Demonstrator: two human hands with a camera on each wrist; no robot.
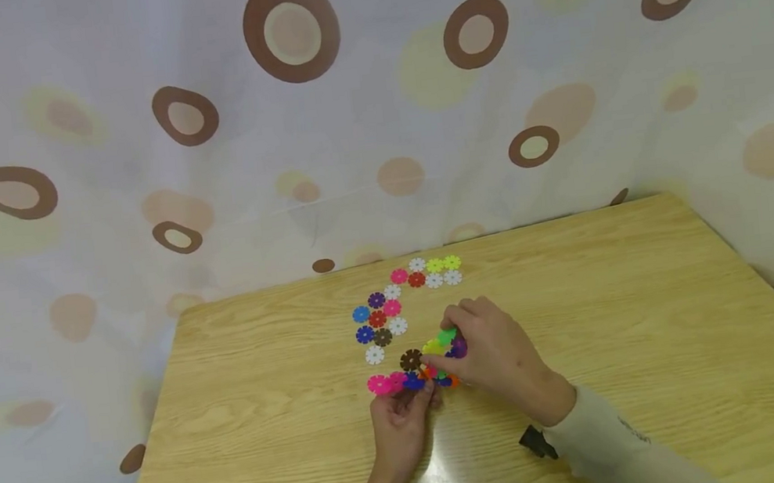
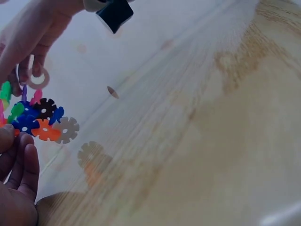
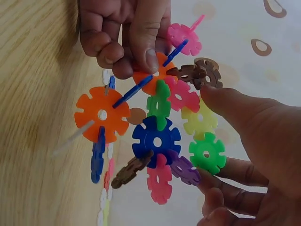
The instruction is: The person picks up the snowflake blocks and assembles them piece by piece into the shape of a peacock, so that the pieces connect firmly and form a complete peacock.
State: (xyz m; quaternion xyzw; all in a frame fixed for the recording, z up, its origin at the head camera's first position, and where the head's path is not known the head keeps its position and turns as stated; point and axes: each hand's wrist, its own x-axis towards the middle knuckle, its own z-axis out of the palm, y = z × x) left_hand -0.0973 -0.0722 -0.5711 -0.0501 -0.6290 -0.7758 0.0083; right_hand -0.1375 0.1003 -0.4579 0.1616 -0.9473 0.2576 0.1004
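Orange disc (image 3: 151,85); between left fingers (image 3: 146,37)

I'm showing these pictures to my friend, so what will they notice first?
Probably the bright cluster of joined notched discs, held by the left hand and right hand together over the table. Next, the colourful flat discs lying on the table beyond the hands. Then maybe the big brown rings on the pale backdrop behind.

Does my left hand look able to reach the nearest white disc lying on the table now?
Probably not freely: your left hand is holding the disc toy, whose pink end appears between it and the white disc.
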